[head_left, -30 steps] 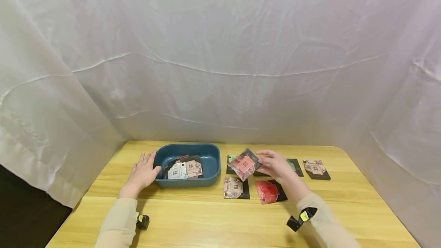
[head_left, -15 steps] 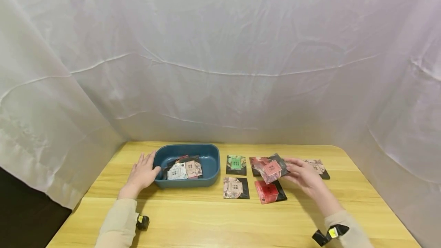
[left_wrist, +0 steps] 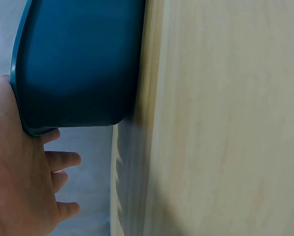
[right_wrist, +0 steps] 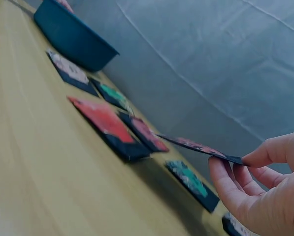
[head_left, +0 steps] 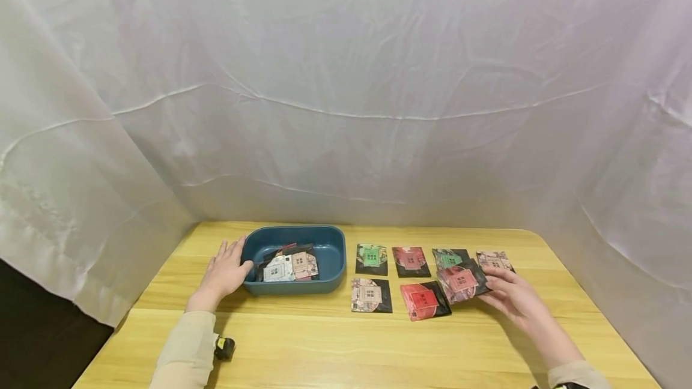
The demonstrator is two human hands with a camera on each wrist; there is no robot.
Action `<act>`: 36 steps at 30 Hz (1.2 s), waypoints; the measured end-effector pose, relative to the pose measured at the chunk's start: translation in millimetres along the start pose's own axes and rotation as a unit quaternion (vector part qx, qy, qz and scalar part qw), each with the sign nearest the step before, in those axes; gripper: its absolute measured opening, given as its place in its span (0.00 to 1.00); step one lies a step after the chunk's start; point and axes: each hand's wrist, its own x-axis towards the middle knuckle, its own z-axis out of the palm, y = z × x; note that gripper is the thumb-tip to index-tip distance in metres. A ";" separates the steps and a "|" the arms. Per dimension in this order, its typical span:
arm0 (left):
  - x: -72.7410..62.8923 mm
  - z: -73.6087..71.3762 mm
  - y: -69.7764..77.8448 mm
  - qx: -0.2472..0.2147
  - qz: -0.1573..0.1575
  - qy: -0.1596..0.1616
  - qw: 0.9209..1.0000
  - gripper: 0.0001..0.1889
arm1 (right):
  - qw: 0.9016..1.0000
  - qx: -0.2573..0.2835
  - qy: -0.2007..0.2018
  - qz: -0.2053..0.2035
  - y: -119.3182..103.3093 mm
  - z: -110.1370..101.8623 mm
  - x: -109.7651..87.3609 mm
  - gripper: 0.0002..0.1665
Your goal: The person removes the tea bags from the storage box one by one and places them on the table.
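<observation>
My right hand (head_left: 512,299) pinches the dark edge of a flat square sachet (head_left: 461,281) with a pinkish-red label. In the right wrist view the held sachet (right_wrist: 201,147) is raised above the table, thumb on one face and fingers under the other. From the head view it overlaps a sachet with a green label (head_left: 451,257). My left hand (head_left: 221,272) rests against the left end of a blue plastic bin (head_left: 331,263), its fingers extended. Seen from the left wrist, that hand (left_wrist: 21,172) touches the bin's rim at a corner.
Several sachets lie inside the bin, overlapping. On the wooden table (head_left: 324,341) are a green sachet (head_left: 371,259), a dark red one (head_left: 411,261), a beige one (head_left: 370,295), a bright red one (head_left: 424,300) and a partly hidden beige one (head_left: 494,260). A pale curtain (head_left: 346,89) surrounds the table.
My right hand has carried the pinkish-red sachet rightward, from over the green sachet nearest the bin to over the green one farther right. The left hand and bin have stayed put.
</observation>
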 end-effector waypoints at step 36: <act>0.5 1.4 -2.0 -0.007 0.003 0.003 1.000 0.37 | 0.985 -0.166 -0.017 0.039 4.6 -39.5 -24.2 0.15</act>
